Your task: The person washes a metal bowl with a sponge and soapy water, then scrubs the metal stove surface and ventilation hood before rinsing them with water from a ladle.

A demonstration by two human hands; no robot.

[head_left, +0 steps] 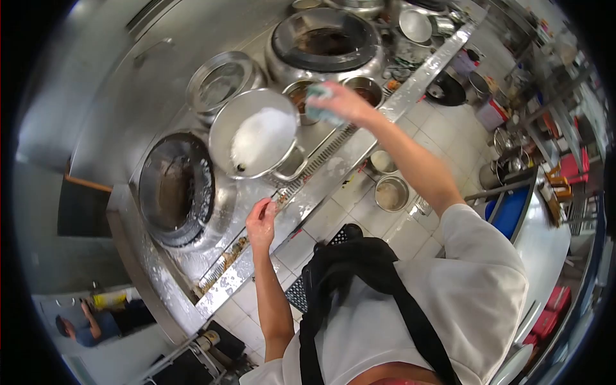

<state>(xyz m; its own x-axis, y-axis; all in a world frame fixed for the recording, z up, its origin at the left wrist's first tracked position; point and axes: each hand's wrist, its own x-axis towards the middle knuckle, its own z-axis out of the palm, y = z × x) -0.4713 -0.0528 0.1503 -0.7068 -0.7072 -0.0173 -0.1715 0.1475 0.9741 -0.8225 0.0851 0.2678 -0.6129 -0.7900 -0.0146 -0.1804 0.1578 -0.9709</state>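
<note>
A soapy green cloth or scrubber [321, 110] is in my right hand [340, 104], which is blurred and raised over small metal pots beside the large pot. My left hand [261, 219], its fingers pinched together, is near the counter's front edge, just below the large pot; whether it holds anything is too small to tell. The large metal pot [221, 138] stands between the two wok burners with white foam inside and a loop handle [294, 168] facing me.
One wok burner [147, 186] is at the left, another [282, 42] at the back. A lidded round pan [199, 80] sits behind the pot. Floor containers [392, 194] stand right of the counter. Another person [90, 324] is far off at lower left.
</note>
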